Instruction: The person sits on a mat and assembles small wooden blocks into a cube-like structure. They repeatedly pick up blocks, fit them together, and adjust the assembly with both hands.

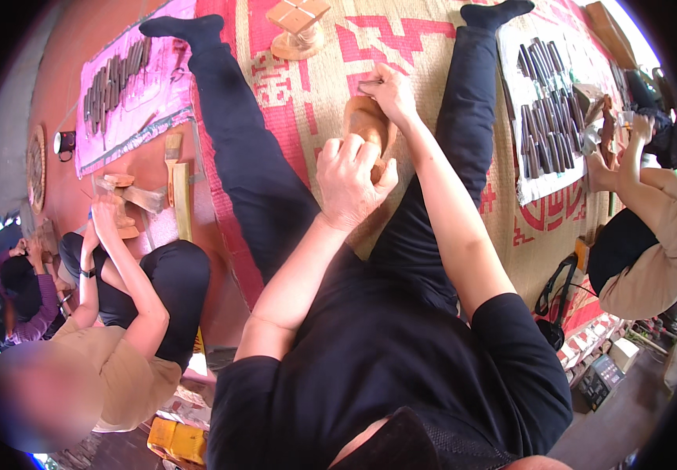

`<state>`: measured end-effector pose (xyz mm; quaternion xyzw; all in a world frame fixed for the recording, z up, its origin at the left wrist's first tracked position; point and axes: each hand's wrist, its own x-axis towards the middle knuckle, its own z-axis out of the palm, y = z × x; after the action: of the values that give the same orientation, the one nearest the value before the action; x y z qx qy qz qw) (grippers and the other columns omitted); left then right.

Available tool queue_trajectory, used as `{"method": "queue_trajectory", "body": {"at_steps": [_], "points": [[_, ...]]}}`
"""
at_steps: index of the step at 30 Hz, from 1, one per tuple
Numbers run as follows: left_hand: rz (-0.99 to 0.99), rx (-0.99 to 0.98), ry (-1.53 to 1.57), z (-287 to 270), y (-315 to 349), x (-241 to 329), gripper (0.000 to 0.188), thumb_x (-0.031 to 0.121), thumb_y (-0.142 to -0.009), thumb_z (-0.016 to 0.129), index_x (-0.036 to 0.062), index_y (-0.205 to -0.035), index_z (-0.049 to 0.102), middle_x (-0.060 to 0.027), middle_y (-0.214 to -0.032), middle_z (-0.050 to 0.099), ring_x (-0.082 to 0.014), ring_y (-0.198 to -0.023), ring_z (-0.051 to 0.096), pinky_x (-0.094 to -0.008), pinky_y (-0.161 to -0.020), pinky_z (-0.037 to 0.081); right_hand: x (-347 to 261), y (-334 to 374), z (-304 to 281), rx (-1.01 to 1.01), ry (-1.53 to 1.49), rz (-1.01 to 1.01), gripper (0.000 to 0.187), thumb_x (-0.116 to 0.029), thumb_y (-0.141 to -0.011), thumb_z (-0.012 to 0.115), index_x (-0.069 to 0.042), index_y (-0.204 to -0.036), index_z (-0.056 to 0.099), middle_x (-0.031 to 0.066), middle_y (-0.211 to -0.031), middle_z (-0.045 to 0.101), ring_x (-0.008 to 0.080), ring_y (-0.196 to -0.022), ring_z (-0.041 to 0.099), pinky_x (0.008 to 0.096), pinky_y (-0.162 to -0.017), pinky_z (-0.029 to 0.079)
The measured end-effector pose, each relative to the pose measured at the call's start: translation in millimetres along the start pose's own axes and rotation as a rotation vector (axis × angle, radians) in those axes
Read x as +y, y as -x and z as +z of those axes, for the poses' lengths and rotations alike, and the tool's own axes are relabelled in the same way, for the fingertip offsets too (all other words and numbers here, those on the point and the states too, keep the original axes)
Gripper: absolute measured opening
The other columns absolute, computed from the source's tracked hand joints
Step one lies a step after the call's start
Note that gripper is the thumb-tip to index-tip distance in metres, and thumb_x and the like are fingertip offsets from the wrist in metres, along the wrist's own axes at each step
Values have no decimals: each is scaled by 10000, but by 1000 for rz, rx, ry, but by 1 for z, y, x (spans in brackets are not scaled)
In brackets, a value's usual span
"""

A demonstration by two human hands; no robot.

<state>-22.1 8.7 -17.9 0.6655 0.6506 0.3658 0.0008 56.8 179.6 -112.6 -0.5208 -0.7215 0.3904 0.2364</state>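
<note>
The wooden piece [363, 119] is lying between the two hands, over the mat [323, 98] and between the person's outstretched legs. Its long axis is running roughly away from the body, with the far end tilting a little to the left. The left hand [349, 178] is sitting nearer the body, grasping the near end from above with bent fingers and covering much of it. The right hand [390, 95] is reaching past it to the far end, its fingers closing on a small dark thing [368, 83] that is too small to tell for certain, perhaps a blade. Whether that thing is touching the wood I cannot tell.

Any further move seems to be turning on this line: the left hand is steadying the near end, while the right hand is the one closer to the far end. Beyond both hands, slightly left, a square block [298, 14] is resting on a rounded wooden lump [297, 45].
</note>
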Motion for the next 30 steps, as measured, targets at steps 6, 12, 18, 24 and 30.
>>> {"method": "queue_trajectory", "body": {"at_steps": [6, 12, 18, 24, 30], "points": [[-10, 5, 43, -4, -4, 5, 205, 222, -725, 725, 78, -761, 585, -72, -781, 530, -272, -751, 519, -389, -685, 462, -14, 2, 6, -56, 33, 64, 211, -199, -743, 770, -48, -805, 636, 170, -784, 682, 350, -790, 664, 428, -739, 498], [-13, 37, 44, -4, -1, -4, 213, 247, -728, 720, 87, -784, 591, -65, -785, 533, -265, -744, 516, -384, -679, 452, 19, -11, 3, -13, -175, 121, 112, -86, -800, 732, -31, -805, 634, 82, -775, 688, 144, -769, 645, 302, -722, 512], [-60, 32, 75, -7, -3, -3, 181, 196, -734, 715, 78, -767, 582, -64, -790, 550, -280, -762, 524, -391, -687, 461, -6, 24, 6, -31, -309, 46, 133, -123, -774, 739, -38, -838, 660, 92, -766, 708, 200, -747, 677, 327, -732, 514], [-25, 43, 75, -8, -2, -5, 181, 207, -739, 712, 81, -761, 583, -64, -780, 545, -276, -748, 520, -383, -688, 452, 22, -9, 5, 87, -328, 190, 146, -118, -772, 742, -28, -782, 628, 95, -759, 702, 181, -722, 666, 337, -700, 505], [-44, 63, 74, -7, 0, -6, 180, 198, -734, 715, 82, -780, 585, -59, -774, 541, -273, -736, 523, -384, -680, 446, 7, 28, 14, 101, -231, 46, 164, -193, -779, 758, -69, -800, 653, 99, -766, 692, 224, -714, 649, 360, -700, 493]]}}
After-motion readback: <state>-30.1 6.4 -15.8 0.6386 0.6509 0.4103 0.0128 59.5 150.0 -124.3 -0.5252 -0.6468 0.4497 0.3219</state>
